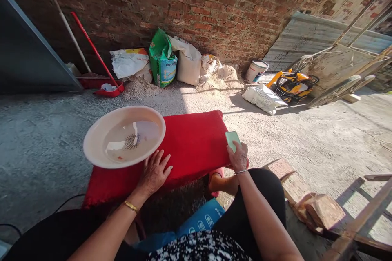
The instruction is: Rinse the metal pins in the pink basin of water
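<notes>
My left hand [155, 171] lies with fingers spread on the red cloth [192, 138] that covers a low bench, beside the near rim of a wide pale basin [92, 147]. Water fills part of the basin, with a dark speckled clump [131, 141] and a small reddish bit [120, 158] showing in it. At the bench's right end my right hand [239, 157] grips a pale green phone [233, 138] with rounded corners. Some of its fingers are hidden beneath the phone.
Sacks, including a green one [163, 63], lean along the brick wall [199, 8] behind loose gravel. A red dustpan [110, 90] stands at the left. Further right are a paint bucket [256, 72], a yellow toy digger [294, 83] and loose bricks [295, 185].
</notes>
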`<move>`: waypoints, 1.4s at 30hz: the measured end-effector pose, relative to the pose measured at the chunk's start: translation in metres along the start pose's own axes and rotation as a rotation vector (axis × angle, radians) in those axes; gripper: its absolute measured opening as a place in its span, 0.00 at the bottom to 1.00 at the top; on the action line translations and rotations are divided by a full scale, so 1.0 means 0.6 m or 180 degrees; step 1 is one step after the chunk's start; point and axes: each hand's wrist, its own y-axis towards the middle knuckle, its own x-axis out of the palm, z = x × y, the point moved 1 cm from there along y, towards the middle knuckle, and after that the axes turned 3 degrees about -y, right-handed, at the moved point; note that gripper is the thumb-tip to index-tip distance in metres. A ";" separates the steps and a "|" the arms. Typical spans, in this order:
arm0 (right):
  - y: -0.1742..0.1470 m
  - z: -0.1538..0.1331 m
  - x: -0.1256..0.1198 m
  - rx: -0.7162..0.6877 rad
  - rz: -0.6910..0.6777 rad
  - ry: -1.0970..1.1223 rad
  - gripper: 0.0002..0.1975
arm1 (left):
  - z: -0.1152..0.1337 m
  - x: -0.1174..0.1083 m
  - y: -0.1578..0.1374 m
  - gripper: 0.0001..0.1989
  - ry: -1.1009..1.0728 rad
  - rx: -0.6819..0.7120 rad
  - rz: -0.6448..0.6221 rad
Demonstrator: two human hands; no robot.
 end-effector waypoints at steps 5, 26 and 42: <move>-0.049 -0.082 0.014 -0.1131 -0.0490 0.0424 0.17 | 0.000 -0.001 -0.001 0.22 -0.0027 0.0009 0.0025; -0.085 -0.218 0.040 -0.1339 -0.1088 0.0815 0.18 | -0.007 0.008 -0.004 0.21 -0.0234 -0.0061 0.0090; -0.075 -0.174 0.065 -0.1116 -0.0615 0.0799 0.17 | 0.012 0.008 -0.004 0.21 -0.0241 -0.0204 0.0020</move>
